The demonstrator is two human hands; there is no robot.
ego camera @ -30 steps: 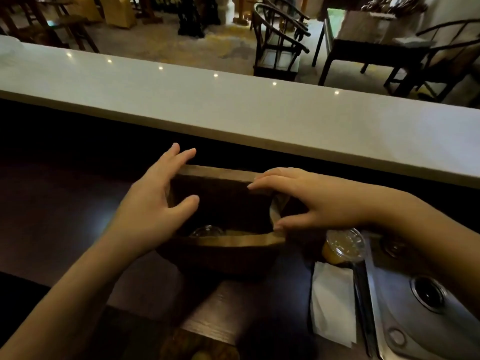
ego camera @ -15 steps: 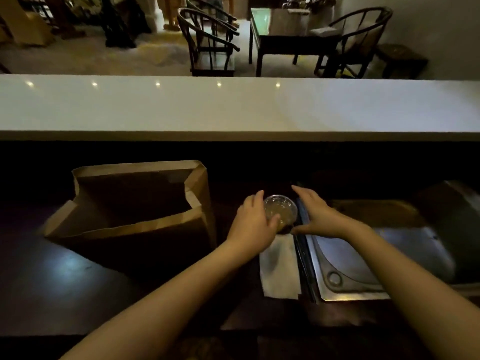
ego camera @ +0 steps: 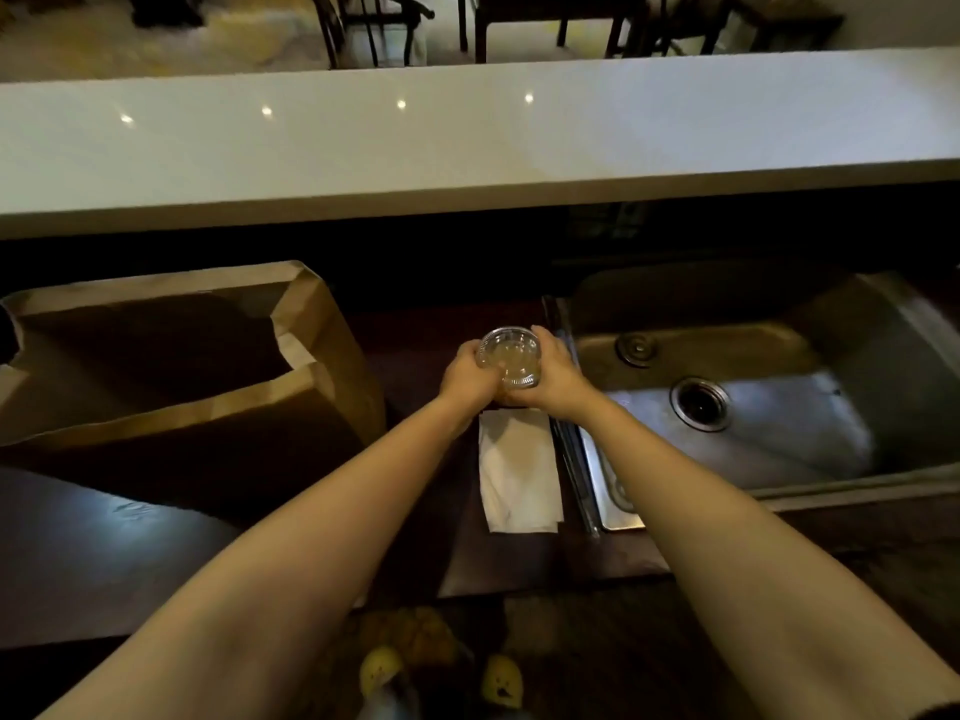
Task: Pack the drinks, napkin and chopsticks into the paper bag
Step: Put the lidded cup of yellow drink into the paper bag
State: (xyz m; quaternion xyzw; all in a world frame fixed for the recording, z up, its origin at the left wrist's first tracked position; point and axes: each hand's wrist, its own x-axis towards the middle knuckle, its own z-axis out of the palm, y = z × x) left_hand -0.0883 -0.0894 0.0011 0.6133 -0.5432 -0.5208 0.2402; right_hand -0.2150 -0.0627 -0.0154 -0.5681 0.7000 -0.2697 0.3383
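A drink cup (ego camera: 509, 356) with a clear plastic lid and amber liquid stands on the dark counter, right of the open brown paper bag (ego camera: 218, 407). My left hand (ego camera: 465, 379) wraps its left side and my right hand (ego camera: 556, 374) its right side, so both grip the cup. A white folded napkin (ego camera: 517, 470) lies just in front of the cup. Dark chopsticks (ego camera: 574, 459) lie along the napkin's right edge, beside the sink rim. The bag's inside is dark and I cannot see its contents.
A steel sink (ego camera: 769, 428) with a drain fills the right side. A raised white bar top (ego camera: 467, 148) runs across behind the counter. Chairs and tables stand beyond it. The dark counter surface (ego camera: 104, 553) stretches in front of the bag.
My hands left the bag's mouth, moved right to the cup by the sink, and now both close around it. My view shifted right and downward.
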